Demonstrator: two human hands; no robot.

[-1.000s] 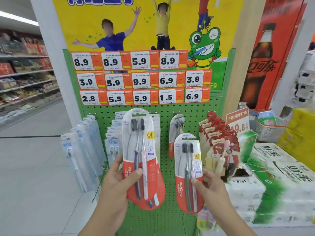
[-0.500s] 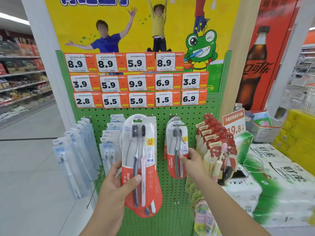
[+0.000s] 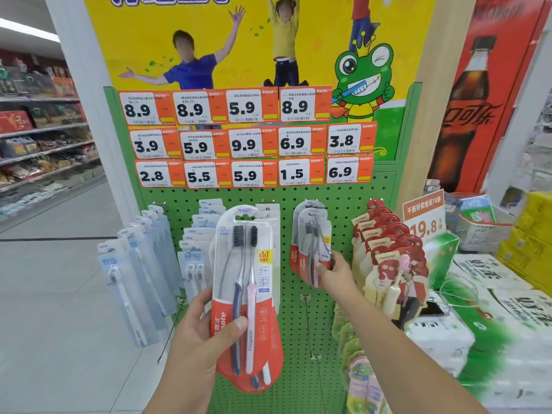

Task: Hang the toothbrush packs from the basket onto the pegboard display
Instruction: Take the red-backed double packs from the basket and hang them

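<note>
My left hand [image 3: 198, 336] grips a stack of red and clear Colgate toothbrush packs [image 3: 249, 282] in front of the green pegboard [image 3: 343, 204], thumb across the front one. My right hand [image 3: 336, 271] reaches to the board and pinches the lower edge of a smaller red Colgate pack [image 3: 307, 249]. That pack hangs on a metal peg [image 3: 321, 231] in front of another like it. The basket is out of view.
Blue-white toothbrush packs [image 3: 143, 264] hang at the board's left, red canban packs [image 3: 388, 249] at its right. Orange price tags [image 3: 248, 141] sit in rows above. Bare pegs [image 3: 310, 324] stick out lower down. Boxed goods [image 3: 493, 294] are stacked at the right.
My right hand has carried its pack from in front of me up to the board and onto the peg. The left hand and its stack have stayed about where they were.
</note>
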